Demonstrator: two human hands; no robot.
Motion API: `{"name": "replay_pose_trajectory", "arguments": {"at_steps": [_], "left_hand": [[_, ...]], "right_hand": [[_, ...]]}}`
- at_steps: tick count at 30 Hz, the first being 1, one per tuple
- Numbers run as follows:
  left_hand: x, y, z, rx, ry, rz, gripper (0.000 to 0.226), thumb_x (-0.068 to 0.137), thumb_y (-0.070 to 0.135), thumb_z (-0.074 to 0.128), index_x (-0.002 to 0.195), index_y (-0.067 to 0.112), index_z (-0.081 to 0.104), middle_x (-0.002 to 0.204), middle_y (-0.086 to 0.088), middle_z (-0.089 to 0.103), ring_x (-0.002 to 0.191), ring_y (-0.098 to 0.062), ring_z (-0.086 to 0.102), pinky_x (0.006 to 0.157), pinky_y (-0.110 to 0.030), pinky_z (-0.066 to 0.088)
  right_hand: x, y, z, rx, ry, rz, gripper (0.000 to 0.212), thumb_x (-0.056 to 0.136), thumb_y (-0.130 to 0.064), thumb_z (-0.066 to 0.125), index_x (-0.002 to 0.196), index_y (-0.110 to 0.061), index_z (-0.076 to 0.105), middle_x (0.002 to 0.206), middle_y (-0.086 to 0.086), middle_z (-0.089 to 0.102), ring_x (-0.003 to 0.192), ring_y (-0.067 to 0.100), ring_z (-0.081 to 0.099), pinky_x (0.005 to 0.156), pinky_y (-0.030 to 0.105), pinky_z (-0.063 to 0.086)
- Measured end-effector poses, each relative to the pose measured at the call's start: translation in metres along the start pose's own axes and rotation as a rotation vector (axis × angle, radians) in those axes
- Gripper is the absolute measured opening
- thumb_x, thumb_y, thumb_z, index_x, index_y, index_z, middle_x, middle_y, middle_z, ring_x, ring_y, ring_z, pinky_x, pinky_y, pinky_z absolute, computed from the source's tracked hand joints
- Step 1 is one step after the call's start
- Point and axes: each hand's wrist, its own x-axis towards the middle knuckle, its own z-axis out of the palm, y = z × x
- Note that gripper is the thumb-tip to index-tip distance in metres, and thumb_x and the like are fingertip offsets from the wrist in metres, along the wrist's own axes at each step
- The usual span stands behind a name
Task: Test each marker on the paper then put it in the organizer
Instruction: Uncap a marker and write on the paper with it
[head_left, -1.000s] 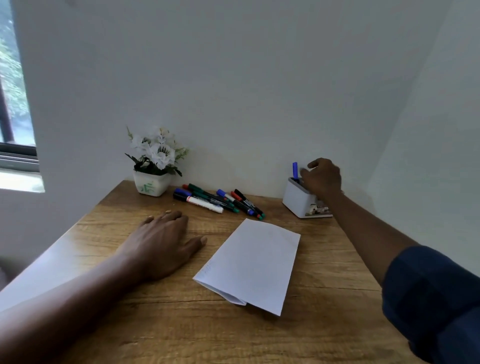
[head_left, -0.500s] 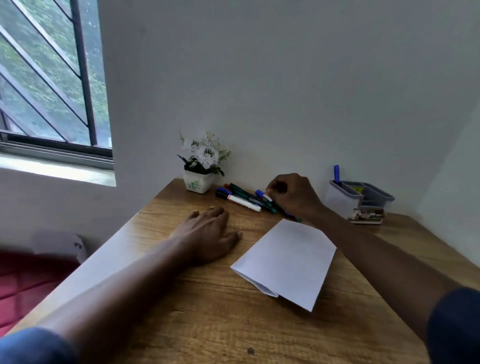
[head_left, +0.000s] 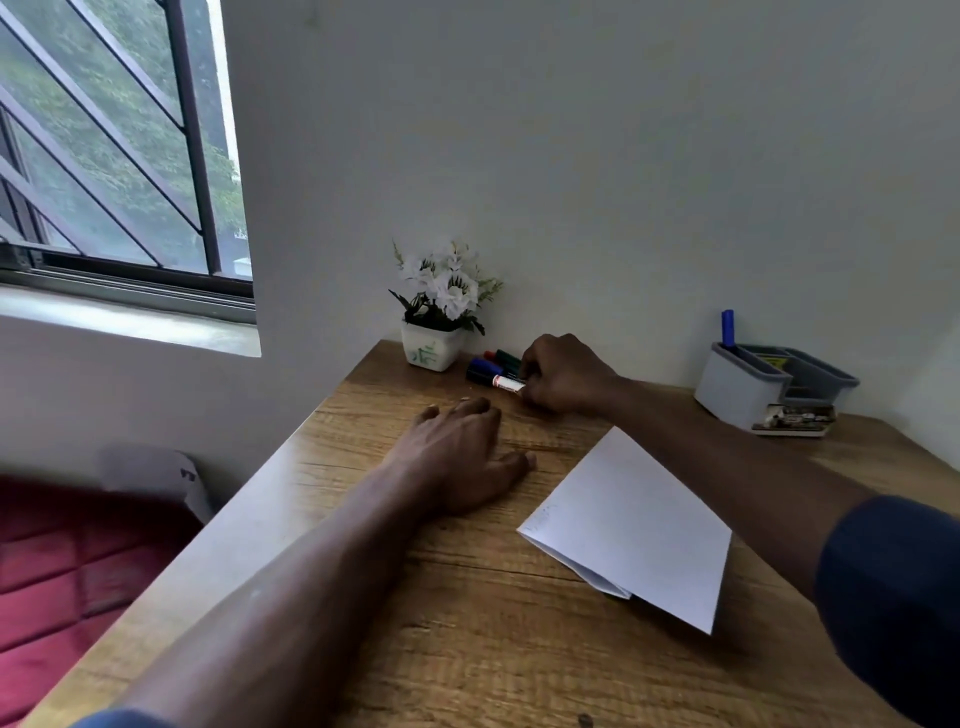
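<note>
Now the right hand sits further left in the frame than half a second ago, its fingers closed around a white-barrelled marker at the pile of markers beside the flower pot. Meanwhile the left hand stays flat and spread on the worktop, left of the folded paper. At right of the frame the grey organizer still holds one blue marker upright.

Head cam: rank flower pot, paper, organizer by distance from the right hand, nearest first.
From the right hand, at the marker pile by the wall:
1. Flower pot, just to its left, beyond the markers.
2. Paper, toward the camera, mid-table.
3. Organizer, far right by the wall.
</note>
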Motion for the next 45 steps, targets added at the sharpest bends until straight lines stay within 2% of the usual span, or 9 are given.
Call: {"name": "replay_pose_trajectory", "arguments": {"at_steps": [6,9,14,18,22,26,31,34,45], "left_hand": [[0.001,-0.006,0.001,-0.074,0.061,-0.012,0.077,0.087,0.074,0.046,0.146,0.024,0.042,0.159,-0.001,0.036,0.140,-0.021,0.041,0.115,-0.044,0.035],[0.000,-0.008,0.001,-0.228,0.220,-0.031,0.074,0.086,0.067,0.057,0.144,0.028,0.036,0.152,-0.002,0.042,0.132,-0.021,0.048,0.103,-0.042,0.047],[-0.004,0.000,-0.005,-0.351,0.446,0.224,0.074,0.084,0.054,0.069,0.146,0.038,0.032,0.138,0.005,0.055,0.117,-0.008,0.059,0.092,-0.039,0.055],[-0.011,0.016,-0.007,-0.380,0.425,0.357,0.037,0.090,0.037,0.070,0.126,0.037,0.063,0.110,0.017,0.071,0.091,0.002,0.067,0.075,-0.029,0.059],[-0.017,0.026,-0.006,-0.459,0.405,0.348,0.016,0.089,0.033,0.073,0.105,0.033,0.074,0.089,0.022,0.071,0.081,0.001,0.067,0.066,-0.022,0.053],[-0.018,0.028,-0.004,-0.609,0.288,0.337,0.012,0.089,0.032,0.074,0.100,0.029,0.076,0.093,0.014,0.076,0.088,-0.008,0.072,0.076,-0.040,0.060],[-0.017,0.033,-0.003,-0.757,0.215,0.380,0.014,0.094,0.018,0.068,0.106,0.019,0.076,0.093,0.010,0.076,0.086,-0.007,0.070,0.069,-0.020,0.052],[-0.016,0.034,-0.003,-0.770,0.188,0.400,0.014,0.094,0.017,0.068,0.105,0.019,0.077,0.096,0.007,0.076,0.091,-0.013,0.071,0.072,-0.027,0.056],[-0.013,0.032,-0.001,-0.722,0.207,0.400,0.018,0.091,0.020,0.072,0.107,0.024,0.078,0.103,0.013,0.076,0.099,-0.009,0.071,0.085,-0.043,0.059]], "right_hand": [[-0.040,0.009,-0.026,-0.014,0.162,-0.095,0.023,0.084,-0.024,0.071,0.105,-0.017,0.075,0.098,0.001,0.067,0.089,0.018,0.062,0.074,0.030,0.048],[-0.074,0.021,-0.041,-0.015,0.249,-0.120,0.022,0.081,-0.028,0.071,0.101,-0.019,0.075,0.092,0.001,0.061,0.085,0.020,0.060,0.074,0.035,0.049],[-0.132,0.033,-0.045,0.004,0.282,-0.173,0.030,0.081,-0.039,0.061,0.104,-0.025,0.071,0.089,-0.004,0.067,0.082,0.013,0.054,0.069,0.038,0.049],[-0.158,0.033,-0.035,-0.024,0.308,-0.217,0.030,0.086,-0.034,0.060,0.112,-0.022,0.069,0.100,-0.004,0.067,0.088,0.013,0.056,0.074,0.029,0.045],[-0.171,0.036,-0.018,0.003,0.314,-0.241,0.040,0.092,-0.040,0.052,0.124,-0.020,0.064,0.113,0.002,0.067,0.099,0.020,0.061,0.080,0.030,0.045],[-0.169,0.034,-0.007,-0.095,0.364,-0.303,0.039,0.096,-0.045,0.045,0.113,-0.020,0.069,0.098,0.002,0.073,0.087,0.022,0.066,0.068,0.031,0.047],[-0.169,0.031,-0.008,-0.237,0.461,-0.273,0.029,0.094,-0.046,0.053,0.095,-0.022,0.070,0.077,0.000,0.073,0.057,0.019,0.062,0.050,0.023,0.025],[-0.170,0.030,-0.008,-0.242,0.450,-0.262,0.041,0.094,-0.054,0.043,0.088,-0.024,0.070,0.065,-0.001,0.071,0.046,0.016,0.055,0.046,0.020,0.016],[-0.165,0.028,-0.001,-0.258,0.570,-0.242,0.053,0.090,-0.060,0.041,0.064,-0.023,0.068,0.043,-0.002,0.057,0.043,0.007,0.022,0.052,0.016,0.000]]}}
